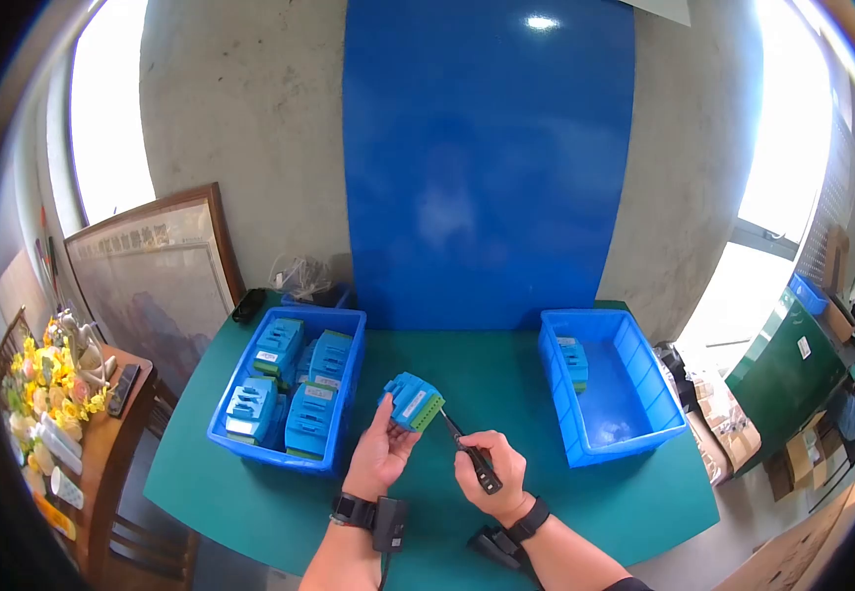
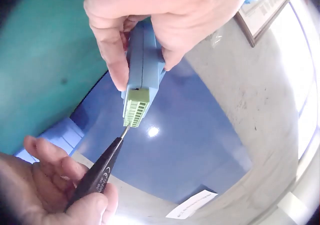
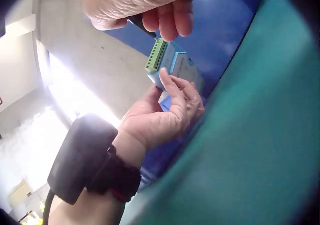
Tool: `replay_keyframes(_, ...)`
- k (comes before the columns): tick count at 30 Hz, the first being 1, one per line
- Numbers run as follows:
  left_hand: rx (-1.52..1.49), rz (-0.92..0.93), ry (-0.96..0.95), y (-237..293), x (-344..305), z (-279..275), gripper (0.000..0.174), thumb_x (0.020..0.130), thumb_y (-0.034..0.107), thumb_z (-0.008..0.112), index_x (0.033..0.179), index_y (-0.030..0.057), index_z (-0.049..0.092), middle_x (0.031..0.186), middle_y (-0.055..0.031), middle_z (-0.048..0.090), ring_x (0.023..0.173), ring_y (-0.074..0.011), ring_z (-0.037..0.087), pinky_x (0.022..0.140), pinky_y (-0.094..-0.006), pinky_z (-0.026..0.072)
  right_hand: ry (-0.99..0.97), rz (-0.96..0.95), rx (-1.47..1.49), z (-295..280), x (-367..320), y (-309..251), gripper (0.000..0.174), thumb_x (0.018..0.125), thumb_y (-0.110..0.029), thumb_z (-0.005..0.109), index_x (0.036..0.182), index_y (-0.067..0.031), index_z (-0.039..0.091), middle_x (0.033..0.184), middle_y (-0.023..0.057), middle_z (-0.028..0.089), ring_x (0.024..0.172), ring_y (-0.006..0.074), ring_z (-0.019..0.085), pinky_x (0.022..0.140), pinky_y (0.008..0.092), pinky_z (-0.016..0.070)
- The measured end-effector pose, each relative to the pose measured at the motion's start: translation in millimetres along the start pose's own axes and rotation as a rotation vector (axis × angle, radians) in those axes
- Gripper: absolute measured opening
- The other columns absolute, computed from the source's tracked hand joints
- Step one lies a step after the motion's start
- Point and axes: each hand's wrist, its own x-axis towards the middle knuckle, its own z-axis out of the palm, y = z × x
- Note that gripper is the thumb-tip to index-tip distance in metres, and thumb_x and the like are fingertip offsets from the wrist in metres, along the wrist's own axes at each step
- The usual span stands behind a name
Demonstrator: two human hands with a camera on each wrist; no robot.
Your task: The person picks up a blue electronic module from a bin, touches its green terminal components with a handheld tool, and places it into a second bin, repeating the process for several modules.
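Head view: hands (image 1: 380, 458) (image 1: 493, 475), module (image 1: 412, 401) between bin rims (image 1: 353, 386) (image 1: 557, 394)

Brightly lit from the windows (image 1: 107, 108) to the left and right of the blue panel (image 1: 487, 227), blown out to white at both. Marked by a sharp glare spot near the top of the panel and by a paler, hazy reflection at its middle. Evenly lit on the table (image 1: 457, 360) below the panel. Bowed and black-cornered in the head view; softer in both wrist views, with white flare left of the panel in the right one.
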Motion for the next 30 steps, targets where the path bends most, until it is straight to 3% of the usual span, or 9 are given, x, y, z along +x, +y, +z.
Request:
replay_keyframes(3, 0.038, 0.001, -0.001, 0, -4, 4, 0.032, 0.089, 0.033, 0.067, 0.104, 0.0055, 0.061, 0.092, -0.0044, 0.064, 0.081, -0.0166, 0.064, 0.069, -0.0273, 0.0573, 0.006, 0.024, 0.063, 2, -3, -1, 0.02, 0.074, 0.0, 0.067, 0.093, -0.0019, 0.06, 0.074, 0.0086, 0.063, 0.056, 0.0183, 0.063, 0.053, 0.0273, 0.0501)
replay_keyframes(6, 0.046, 0.016, 0.013, -1, -3, 5, 0.031, 0.09, 0.032, 0.066, 0.104, 0.005, 0.06, 0.094, -0.0054, 0.063, 0.083, -0.0168, 0.064, 0.069, -0.0276, 0.0577, -0.013, -0.076, 0.131, 6, -3, -4, 0.021, 0.074, 0.0, 0.067, 0.094, -0.001, 0.06, 0.074, 0.0082, 0.063, 0.057, 0.0166, 0.062, 0.054, 0.0262, 0.0498)
replay_keyframes(9, 0.021, 0.039, 0.002, 0, -6, 6, 0.03, 0.088, 0.031, 0.068, 0.103, 0.0053, 0.063, 0.094, -0.007, 0.066, 0.081, -0.0178, 0.065, 0.066, -0.0273, 0.0588, -0.075, 0.107, 0.261, 3, -6, -5, 0.023, 0.074, -0.001, 0.068, 0.095, 0.0002, 0.059, 0.074, 0.0078, 0.061, 0.058, 0.0152, 0.061, 0.055, 0.0252, 0.0489)
replay_keyframes(18, -0.044, -0.011, -0.004, 4, -1, -8, 0.033, 0.088, 0.032, 0.068, 0.105, 0.0048, 0.062, 0.097, -0.0089, 0.065, 0.084, -0.0218, 0.064, 0.068, -0.0279, 0.057, -0.206, -0.03, 0.252, -3, -2, -11, 0.023, 0.075, -0.001, 0.067, 0.097, -0.0001, 0.06, 0.077, 0.0094, 0.06, 0.06, 0.0163, 0.06, 0.054, 0.0263, 0.0478)
replay_keyframes(21, -0.084, -0.004, -0.07, 1, -1, -2, 0.032, 0.093, 0.032, 0.061, 0.11, 0.0052, 0.06, 0.102, -0.0094, 0.064, 0.089, -0.0231, 0.063, 0.075, -0.0317, 0.0554, -0.116, -0.033, 0.227, -2, -6, -10, 0.023, 0.074, 0.001, 0.067, 0.096, -0.0005, 0.061, 0.079, 0.0108, 0.061, 0.061, 0.0187, 0.062, 0.054, 0.0273, 0.049)
replay_keyframes(24, -0.08, -0.003, -0.127, 3, -9, 9, 0.033, 0.096, 0.032, 0.055, 0.116, 0.0058, 0.056, 0.108, -0.0092, 0.063, 0.095, -0.0229, 0.063, 0.081, -0.0352, 0.0531, 0.182, 0.0, 0.195, 4, -2, -3, 0.028, 0.076, 0.008, 0.066, 0.101, -0.0014, 0.059, 0.085, 0.0113, 0.064, 0.067, 0.0188, 0.065, 0.058, 0.028, 0.052)
replay_keyframes(25, -0.069, -0.013, -0.143, 3, -12, 13, 0.033, 0.097, 0.032, 0.053, 0.118, 0.0059, 0.055, 0.11, -0.009, 0.063, 0.096, -0.0226, 0.062, 0.083, -0.0361, 0.0523, 0.221, 0.031, 0.203, 5, 2, -2, 0.028, 0.079, 0.003, 0.069, 0.104, -0.0025, 0.058, 0.088, 0.011, 0.065, 0.068, 0.0171, 0.065, 0.059, 0.0272, 0.0519)
replay_keyframes(27, 0.055, 0.013, -0.229, 2, -18, 19, 0.035, 0.097, 0.03, 0.054, 0.122, 0.0057, 0.052, 0.113, -0.0065, 0.062, 0.1, -0.0205, 0.062, 0.084, -0.0358, 0.0517, 0.246, 0.147, 0.216, 6, 9, -7, 0.03, 0.08, -0.004, 0.074, 0.104, -0.0032, 0.058, 0.085, 0.0103, 0.065, 0.066, 0.0149, 0.064, 0.058, 0.0259, 0.051)
replay_keyframes(30, 0.358, 0.086, -0.322, -2, -19, 17, 0.036, 0.097, 0.026, 0.055, 0.126, 0.0048, 0.051, 0.111, -0.0051, 0.062, 0.103, -0.0179, 0.061, 0.088, -0.0365, 0.0517, 0.085, 0.15, 0.044, -2, 8, -1, 0.032, 0.078, -0.01, 0.078, 0.102, -0.0036, 0.058, 0.081, 0.0086, 0.065, 0.065, 0.014, 0.064, 0.057, 0.0245, 0.0499)
